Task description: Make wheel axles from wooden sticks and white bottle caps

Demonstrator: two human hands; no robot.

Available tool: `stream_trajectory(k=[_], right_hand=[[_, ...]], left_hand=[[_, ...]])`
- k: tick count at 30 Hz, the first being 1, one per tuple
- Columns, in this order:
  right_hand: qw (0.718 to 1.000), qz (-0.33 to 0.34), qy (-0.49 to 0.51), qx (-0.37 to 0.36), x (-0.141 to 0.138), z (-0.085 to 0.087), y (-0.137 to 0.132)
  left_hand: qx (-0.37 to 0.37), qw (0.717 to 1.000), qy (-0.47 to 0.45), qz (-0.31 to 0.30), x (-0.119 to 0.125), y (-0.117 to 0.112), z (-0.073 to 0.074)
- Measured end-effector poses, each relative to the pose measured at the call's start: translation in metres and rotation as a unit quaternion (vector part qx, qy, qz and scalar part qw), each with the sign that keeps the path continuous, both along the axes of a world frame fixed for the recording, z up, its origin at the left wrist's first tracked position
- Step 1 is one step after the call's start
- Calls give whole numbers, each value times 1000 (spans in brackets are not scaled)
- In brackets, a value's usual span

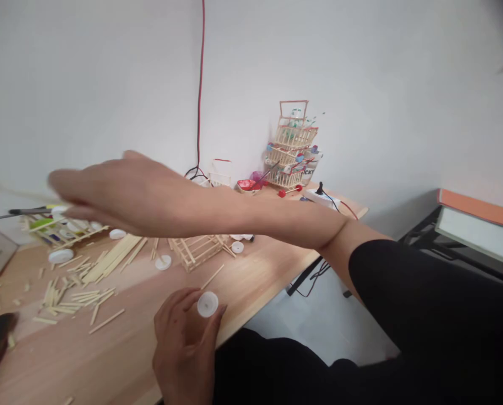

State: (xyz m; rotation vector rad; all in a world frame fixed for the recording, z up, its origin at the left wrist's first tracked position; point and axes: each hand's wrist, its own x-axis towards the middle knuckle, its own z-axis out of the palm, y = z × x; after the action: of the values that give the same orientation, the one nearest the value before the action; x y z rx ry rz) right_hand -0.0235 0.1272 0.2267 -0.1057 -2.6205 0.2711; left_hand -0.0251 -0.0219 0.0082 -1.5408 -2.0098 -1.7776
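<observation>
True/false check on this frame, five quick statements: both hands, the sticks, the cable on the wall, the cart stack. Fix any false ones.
1. The left hand holds a white plastic disc. True.
2. Loose wooden sticks lie scattered on the wooden table. True.
3. The right hand is hidden below the table. False: it is in plain view, raised above the tabletop, though blurred.
4. The cable running down the wall is bright green. False: it looks red, darker lower down.
5. The stack of miniature stick carts has red wheels at its base. True.
</observation>
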Motion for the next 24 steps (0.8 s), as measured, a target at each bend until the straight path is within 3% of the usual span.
stream_trajectory(k=[2, 5, 8, 10, 13, 20, 24], right_hand=[[997, -6, 64, -52, 47, -7, -1], [971, -5, 120, -209, 103, -44, -3], [935, -26, 131, -327, 131, -90, -6], [925, -13, 145, -350, 139, -111, -7], [930, 6, 147, -336, 141, -125, -9], [980, -14, 123, -153, 137, -127, -7], [988, -24, 107, -112, 136, -130, -4]], left_hand=[[-6, 1000, -14, -1, 1, 0, 2], [-22, 1000, -19, 3, 0, 1, 5], [-44, 999, 4, 11, 0, 2, 7], [-54, 998, 19, 18, 0, 2, 7], [-64, 997, 24, 25, 2, 2, 8], [-65, 996, 21, 54, 5, 2, 6], [-60, 997, 15, 52, 5, 2, 6]])
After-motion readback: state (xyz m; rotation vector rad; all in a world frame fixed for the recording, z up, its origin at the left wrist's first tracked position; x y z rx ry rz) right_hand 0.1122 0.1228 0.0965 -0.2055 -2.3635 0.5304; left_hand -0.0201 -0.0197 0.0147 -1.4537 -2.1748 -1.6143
